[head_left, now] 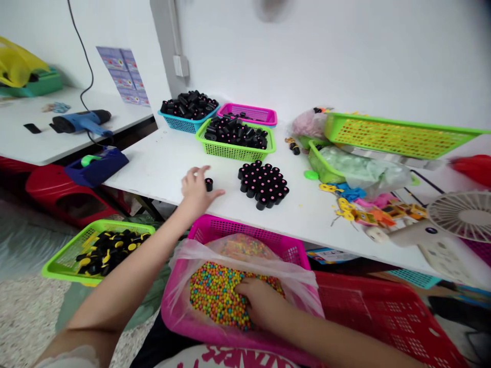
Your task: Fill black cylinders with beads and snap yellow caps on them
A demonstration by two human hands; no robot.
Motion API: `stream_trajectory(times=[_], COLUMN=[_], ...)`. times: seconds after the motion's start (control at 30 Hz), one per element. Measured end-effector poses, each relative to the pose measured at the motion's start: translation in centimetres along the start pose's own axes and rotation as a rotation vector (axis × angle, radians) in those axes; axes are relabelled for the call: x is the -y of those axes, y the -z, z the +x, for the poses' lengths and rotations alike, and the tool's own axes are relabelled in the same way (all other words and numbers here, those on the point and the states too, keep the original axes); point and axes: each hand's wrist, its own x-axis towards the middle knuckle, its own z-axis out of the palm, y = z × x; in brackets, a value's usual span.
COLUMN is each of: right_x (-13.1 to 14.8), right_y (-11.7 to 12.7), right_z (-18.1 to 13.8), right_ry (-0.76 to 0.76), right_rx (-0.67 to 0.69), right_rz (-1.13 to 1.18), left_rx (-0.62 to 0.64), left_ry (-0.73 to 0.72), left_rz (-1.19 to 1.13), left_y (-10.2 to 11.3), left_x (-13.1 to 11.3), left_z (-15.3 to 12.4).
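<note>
My left hand (pixel 196 191) reaches over the white table (pixel 161 163), fingers spread around a single small black tube (pixel 209 184) standing upright; thumb and fingers sit beside it without closing on it. To its right stands a cluster of several black tubes with pink tops (pixel 264 185). My right hand (pixel 261 302) is plunged into a clear bag of small multicoloured beads (pixel 215 291), inside a pink basket (pixel 249 237) on my lap. Its fingers curl down into the beads and their tips are hidden.
A green basket (pixel 235 149), a blue basket (pixel 180 122) of black tubes and a pink basket (pixel 251 113) sit further back. A green basket with yellow-topped tubes (pixel 69 250) is low left. A red crate (pixel 383 312), small fan (pixel 460 217), toys, tape dispenser (pixel 95 163) and heat gun (pixel 80 121) surround the area.
</note>
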Motion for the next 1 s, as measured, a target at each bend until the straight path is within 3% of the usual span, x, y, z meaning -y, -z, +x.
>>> stream_trajectory(times=[0.07, 0.13, 0.27, 0.4, 0.5, 0.63, 0.7, 0.77, 0.83, 1.0], right_x=[0.0, 0.0, 0.2, 0.0, -0.1, -0.3, -0.3, -0.3, -0.2, 0.9], right_y=[0.3, 0.5, 0.5, 0.3, 0.5, 1.2, 1.8, 2.5, 3.2, 4.1], right_z=[-0.4, -0.6, -0.8, -0.8, -1.0, -1.9, -2.4, -3.0, -3.4, -3.9], right_ry=[0.004, 0.004, 0.005, 0.008, 0.004, -0.008, -0.030, -0.038, -0.015, 0.138], right_rx=[0.004, 0.007, -0.003, -0.014, -0.018, -0.033, -0.060, -0.119, -0.185, -0.310], right_rz=[0.044, 0.075, 0.108, 0.147, 0.197, 0.306, 0.381, 0.458, 0.507, 0.428], left_rx=[0.094, 0.172, 0.175, 0.183, 0.228, 0.313, 0.442, 0.650, 0.773, 0.840], left_ry=[-0.188, -0.287, -0.308, -0.308, -0.331, -0.347, -0.362, -0.327, -0.270, -0.150], left_rz=[0.004, -0.006, 0.014, 0.037, 0.023, -0.049, -0.207, -0.389, -0.463, -0.413], left_y=[-1.4, -3.2, -6.4, -7.3, -5.8, -1.1, 1.3, 2.8, 3.1, 1.6], left_x=[-3.1, -5.9, -9.0, -9.6, -9.7, -8.7, -7.3, -5.5, -3.7, -1.5], left_z=[-1.2, -2.4, -3.5, -3.4, -3.6, -6.3, -8.7, -11.4, -14.0, -18.3])
